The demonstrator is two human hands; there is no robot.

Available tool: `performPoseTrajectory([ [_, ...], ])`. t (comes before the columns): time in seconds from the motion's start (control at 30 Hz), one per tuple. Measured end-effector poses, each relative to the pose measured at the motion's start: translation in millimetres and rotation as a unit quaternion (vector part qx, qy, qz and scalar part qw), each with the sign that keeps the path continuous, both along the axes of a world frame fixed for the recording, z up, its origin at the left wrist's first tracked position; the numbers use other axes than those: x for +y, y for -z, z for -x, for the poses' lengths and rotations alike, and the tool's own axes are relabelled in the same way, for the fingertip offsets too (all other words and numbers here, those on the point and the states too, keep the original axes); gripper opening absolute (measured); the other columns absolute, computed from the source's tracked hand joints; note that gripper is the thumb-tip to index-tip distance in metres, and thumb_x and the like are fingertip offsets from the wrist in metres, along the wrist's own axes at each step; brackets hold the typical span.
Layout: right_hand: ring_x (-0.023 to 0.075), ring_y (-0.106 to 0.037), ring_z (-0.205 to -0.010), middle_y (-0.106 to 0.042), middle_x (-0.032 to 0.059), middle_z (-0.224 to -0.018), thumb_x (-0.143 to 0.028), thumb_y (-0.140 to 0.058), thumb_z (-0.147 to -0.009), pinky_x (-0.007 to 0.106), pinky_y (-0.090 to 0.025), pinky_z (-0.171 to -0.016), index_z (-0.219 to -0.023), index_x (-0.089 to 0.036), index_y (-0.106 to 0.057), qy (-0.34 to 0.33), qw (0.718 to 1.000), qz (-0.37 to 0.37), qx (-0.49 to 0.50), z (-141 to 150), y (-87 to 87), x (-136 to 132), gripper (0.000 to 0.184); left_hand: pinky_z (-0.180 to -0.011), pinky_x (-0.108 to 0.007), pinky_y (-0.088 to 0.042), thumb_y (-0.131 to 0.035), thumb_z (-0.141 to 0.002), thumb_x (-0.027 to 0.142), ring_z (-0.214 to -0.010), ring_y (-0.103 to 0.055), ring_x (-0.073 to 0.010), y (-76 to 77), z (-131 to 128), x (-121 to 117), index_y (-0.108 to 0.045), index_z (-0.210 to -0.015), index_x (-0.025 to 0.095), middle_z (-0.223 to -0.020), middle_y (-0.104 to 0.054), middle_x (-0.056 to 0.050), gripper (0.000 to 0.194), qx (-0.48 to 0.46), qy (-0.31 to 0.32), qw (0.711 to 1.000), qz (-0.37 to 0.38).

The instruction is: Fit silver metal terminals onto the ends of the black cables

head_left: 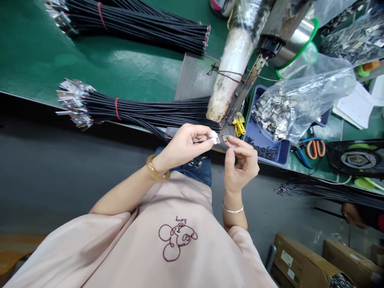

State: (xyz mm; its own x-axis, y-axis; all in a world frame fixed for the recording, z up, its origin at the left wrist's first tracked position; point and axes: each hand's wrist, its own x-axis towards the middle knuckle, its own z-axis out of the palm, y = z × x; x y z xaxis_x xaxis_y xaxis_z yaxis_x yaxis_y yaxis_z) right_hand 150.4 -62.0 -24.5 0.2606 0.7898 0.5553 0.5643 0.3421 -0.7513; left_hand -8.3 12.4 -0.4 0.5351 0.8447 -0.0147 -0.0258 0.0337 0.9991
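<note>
My left hand point(192, 142) is closed in a pinch beside the ends of a bundle of black cables point(150, 110). White coverings wrap its fingertips, and whatever lies between them is too small to make out. My right hand point(241, 162) faces it a short gap away, thumb and fingers bent around a small shiny metal piece point(225, 138). Just above both hands, the tip of a slanted, slotted metal tool like a soldering iron point(247, 86) points down. A red band ties the cable bundle, whose left ends carry flat metal connectors point(75, 102).
Behind lies another banded cable bundle point(144, 26). A wrapped white tube point(225, 80) slants down near the hands. To the right are a blue tray point(282, 154) with metal parts and black bits, a yellow clip point(239, 124), orange-handled pliers point(315, 148) and a green-rimmed solder spool point(300, 44).
</note>
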Motion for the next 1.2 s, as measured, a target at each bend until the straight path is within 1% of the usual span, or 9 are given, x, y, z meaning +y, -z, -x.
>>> performPoseTrajectory([
  [0.13,0.0191,-0.076,-0.101,-0.076,0.0052,-0.113,-0.015,-0.064,-0.091,0.039,-0.067,-0.086,-0.095,-0.024,-0.060,-0.013,0.996,-0.021,-0.082,-1.1,1.4,2.9,0.010,-0.049,-0.023,-0.021,-0.060,-0.086,0.023,-0.053,-0.027,-0.0062,1.6,-1.1,-1.1,-0.059,-0.067,0.014,-0.057,-0.033,0.005,0.021,0.010,-0.023,1.000,-0.004],
  [0.3,0.0186,-0.077,-0.098,-0.078,0.0048,-0.110,-0.010,-0.067,-0.086,0.036,-0.066,-0.083,-0.092,-0.024,-0.060,-0.008,0.986,-0.061,-0.154,-2.3,0.0,6.6,0.017,-0.051,-0.023,-0.025,-0.060,-0.086,0.023,-0.055,-0.032,-0.0063,5.0,-2.9,-2.1,-0.062,-0.070,0.013,-0.061,-0.042,0.003,0.019,0.025,-0.044,0.999,-0.006],
  [0.47,0.0182,-0.077,-0.096,-0.078,0.0053,-0.110,-0.009,-0.067,-0.085,0.035,-0.066,-0.082,-0.092,-0.024,-0.060,-0.010,0.983,-0.069,-0.171,-2.7,-1.0,9.4,0.018,-0.052,-0.021,-0.029,-0.060,-0.086,0.023,-0.056,-0.038,-0.0065,2.6,-4.3,-1.7,-0.064,-0.070,0.012,-0.064,-0.051,0.001,0.020,0.029,-0.061,0.998,-0.004],
  [0.63,0.0192,-0.077,-0.096,-0.078,0.0040,-0.112,-0.011,-0.067,-0.086,0.035,-0.067,-0.081,-0.095,-0.025,-0.061,-0.011,0.982,-0.076,-0.170,-2.6,-3.5,12.2,0.018,-0.052,-0.021,-0.031,-0.061,-0.085,0.024,-0.056,-0.040,-0.0072,-3.2,-6.1,-1.5,-0.064,-0.067,0.013,-0.063,-0.054,0.000,0.021,0.024,-0.082,0.996,0.003],
  [0.8,0.0192,-0.077,-0.098,-0.078,0.0057,-0.114,-0.008,-0.069,-0.083,0.033,-0.067,-0.083,-0.094,-0.024,-0.063,-0.026,0.979,-0.080,-0.185,-3.8,-6.2,11.3,0.021,-0.052,-0.021,-0.032,-0.061,-0.084,0.023,-0.056,-0.040,-0.0073,-5.7,-6.3,-1.8,-0.065,-0.067,0.013,-0.062,-0.053,0.000,0.020,0.018,-0.078,0.997,0.009],
  [0.97,0.0184,-0.078,-0.098,-0.078,0.0060,-0.115,-0.006,-0.068,-0.082,0.030,-0.066,-0.082,-0.092,-0.024,-0.061,-0.035,0.975,-0.085,-0.203,-6.1,-5.7,8.8,0.022,-0.049,-0.021,-0.026,-0.062,-0.083,0.024,-0.053,-0.034,-0.0065,-4.8,-5.6,-2.6,-0.064,-0.064,0.013,-0.058,-0.048,0.002,0.022,0.026,-0.069,0.997,0.009],
  [1.07,0.0181,-0.078,-0.097,-0.078,0.0061,-0.114,-0.006,-0.069,-0.082,0.029,-0.066,-0.081,-0.093,-0.024,-0.062,-0.036,0.973,-0.089,-0.211,-6.0,-6.2,8.2,0.022,-0.049,-0.021,-0.027,-0.061,-0.082,0.023,-0.053,-0.034,-0.0063,-4.7,-5.7,-2.6,-0.064,-0.064,0.013,-0.057,-0.048,0.002,0.021,0.023,-0.070,0.997,0.006],
  [1.13,0.0178,-0.078,-0.094,-0.079,0.0057,-0.111,-0.006,-0.070,-0.082,0.029,-0.065,-0.081,-0.095,-0.023,-0.063,-0.027,0.974,-0.090,-0.208,-5.4,-7.5,7.7,0.023,-0.049,-0.021,-0.027,-0.061,-0.081,0.021,-0.054,-0.035,-0.0062,-4.8,-5.7,-3.0,-0.066,-0.065,0.012,-0.057,-0.048,0.002,0.019,0.018,-0.067,0.998,0.008],
  [1.2,0.0180,-0.077,-0.095,-0.079,0.0046,-0.110,-0.008,-0.070,-0.083,0.030,-0.065,-0.079,-0.097,-0.024,-0.065,-0.001,0.978,-0.085,-0.192,-4.5,-10.1,7.0,0.022,-0.049,-0.020,-0.028,-0.062,-0.080,0.020,-0.054,-0.036,-0.0060,-5.0,-5.3,-4.0,-0.071,-0.069,0.012,-0.058,-0.050,0.002,0.016,0.021,-0.064,0.998,0.008],
])
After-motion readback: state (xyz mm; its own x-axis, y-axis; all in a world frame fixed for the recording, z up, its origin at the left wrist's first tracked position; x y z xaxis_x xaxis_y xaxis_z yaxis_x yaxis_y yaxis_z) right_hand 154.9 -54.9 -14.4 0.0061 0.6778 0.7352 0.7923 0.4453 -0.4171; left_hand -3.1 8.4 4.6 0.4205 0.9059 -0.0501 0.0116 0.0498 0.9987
